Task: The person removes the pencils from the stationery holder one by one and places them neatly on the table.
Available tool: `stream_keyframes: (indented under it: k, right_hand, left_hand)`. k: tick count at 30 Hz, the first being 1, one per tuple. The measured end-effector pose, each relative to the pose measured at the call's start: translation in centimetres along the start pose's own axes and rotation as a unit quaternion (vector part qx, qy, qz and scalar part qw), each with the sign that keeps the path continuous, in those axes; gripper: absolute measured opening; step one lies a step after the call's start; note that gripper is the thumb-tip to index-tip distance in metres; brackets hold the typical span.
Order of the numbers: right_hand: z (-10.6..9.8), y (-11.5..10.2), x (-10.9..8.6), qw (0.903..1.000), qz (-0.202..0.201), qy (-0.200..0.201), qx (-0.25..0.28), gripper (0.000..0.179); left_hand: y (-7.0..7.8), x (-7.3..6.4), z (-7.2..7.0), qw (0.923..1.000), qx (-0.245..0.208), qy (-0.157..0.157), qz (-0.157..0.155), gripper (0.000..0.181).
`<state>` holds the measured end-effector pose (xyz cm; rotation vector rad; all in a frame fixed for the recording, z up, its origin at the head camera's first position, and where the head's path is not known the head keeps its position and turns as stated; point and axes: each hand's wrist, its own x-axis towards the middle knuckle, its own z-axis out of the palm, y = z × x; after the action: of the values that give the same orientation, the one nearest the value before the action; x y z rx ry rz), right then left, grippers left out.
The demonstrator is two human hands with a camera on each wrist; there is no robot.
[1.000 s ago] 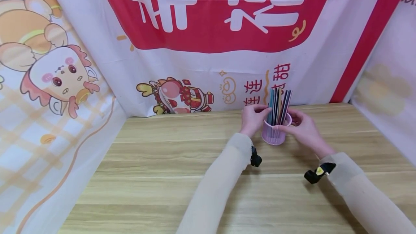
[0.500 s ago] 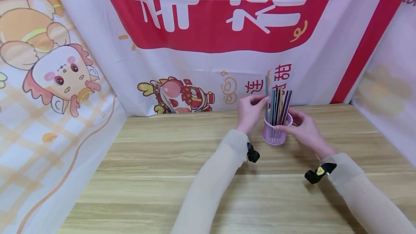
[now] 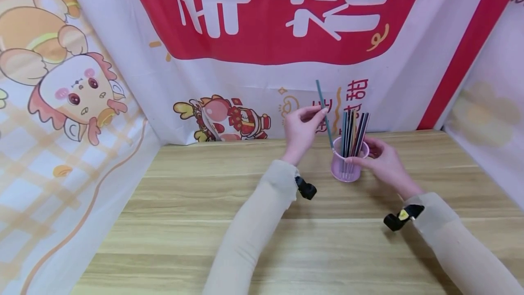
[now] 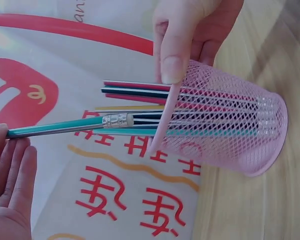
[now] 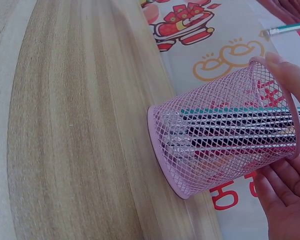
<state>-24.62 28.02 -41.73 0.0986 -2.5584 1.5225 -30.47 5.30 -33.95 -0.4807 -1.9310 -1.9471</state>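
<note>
In the head view my left hand (image 3: 300, 133) pinches a teal pencil (image 3: 329, 127) between thumb and fingertips. The pencil leans, and its lower end is close to the rim of a pink mesh pen cup (image 3: 340, 171). A silver ferrule and an eraser (image 4: 119, 120) show at that end in the left wrist view, outside the cup. My right hand (image 3: 382, 163) holds the cup by its rim, thumb at the near side and fingers behind. Several striped pencils (image 5: 230, 125), dark, teal, yellow and pink, stand in the cup, eraser ends down.
The cup stands on a wood-grain table (image 3: 229, 222) near its back edge. Behind it hangs a white and red printed cloth (image 3: 262, 49), and another patterned cloth (image 3: 82, 185) covers the left side. Each wrist wears a small black camera.
My left hand has drawn the teal pencil up out of the cup and moved left, and the pencil has tilted. The right hand and the cup have stayed in place.
</note>
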Motion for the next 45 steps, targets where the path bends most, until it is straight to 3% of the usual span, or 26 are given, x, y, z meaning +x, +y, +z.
stream_keyframes:
  k: [6,14,21,25,37,45]
  right_hand:
    - [-0.1,-0.2,0.1,1.0000,0.003,0.003,0.006,0.088]
    - [-0.1,-0.3,0.1,0.9999,0.010,-0.003,0.007,0.091]
    - [-0.1,-0.2,0.0,0.9999,0.014,0.006,-0.004,0.089]
    - [-0.1,-0.3,0.0,0.9999,0.013,0.005,0.003,0.088]
    - [-0.2,-0.5,-0.1,1.0000,0.006,-0.004,0.006,0.088]
    - [-0.3,-0.5,-0.1,0.9998,0.016,-0.010,0.003,0.089]
  left_hand:
    - [0.1,-0.5,-1.6,0.9995,-0.018,-0.010,-0.025,0.018]
    - [-1.4,-1.7,-3.4,0.9969,-0.028,-0.011,-0.073,0.016]
    - [-2.8,-2.9,-4.0,0.9954,-0.019,-0.023,-0.091,0.018]
    - [-3.7,-3.7,-4.1,0.9925,-0.027,-0.022,-0.118,0.016]
    - [-6.6,-5.9,-3.3,0.9665,-0.029,-0.062,-0.247,0.020]
    - [-7.8,-6.0,-3.0,0.9546,-0.013,-0.066,-0.290,0.022]
